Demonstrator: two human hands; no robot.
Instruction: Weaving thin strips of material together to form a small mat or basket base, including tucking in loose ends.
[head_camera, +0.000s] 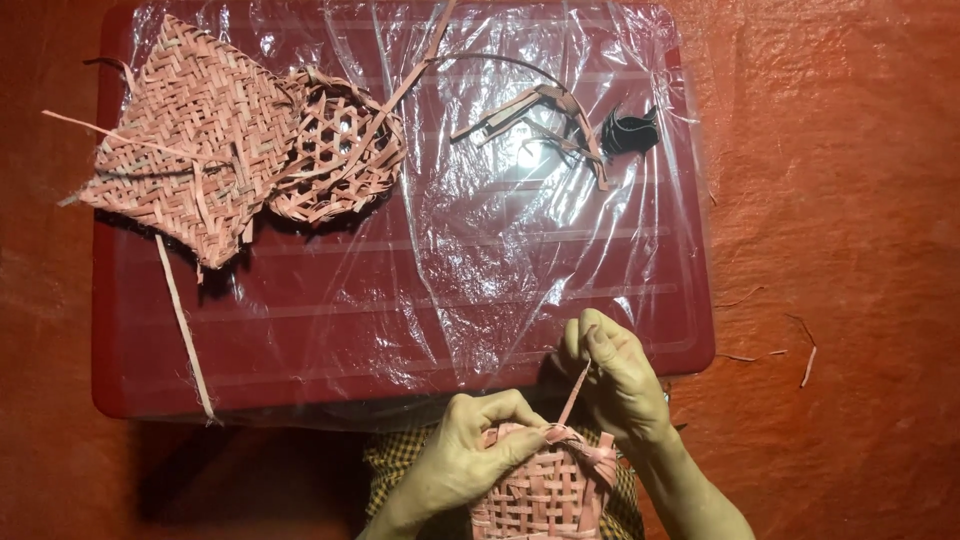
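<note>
We've got a small pink woven basket (545, 495) at bottom centre, over our lap on checked cloth (395, 455), just off the near edge of the red table (400, 330). Open checker weave of flat pink strips, top rim unfinished, 1 loose strip (575, 390) rising from the rim.

Our left hand (465, 460) clamps the basket's upper left rim, fingers curled over the top edge, thumb pressing near the strip's base. Our right hand (620, 375) sits above and right of the basket, fingers bunched tight, pinching the loose strip and holding it taut, slanted up to the right. Both wrists come in from the bottom edge.

On the table, under crinkled clear plastic sheet (480, 250): flat woven mat (185, 140) far left, an open hexagonal-weave piece (335, 150) touching it, a bundle of spare strips (540, 115) and a small black object (630, 130) just beside it, too dark to identify.
</note>
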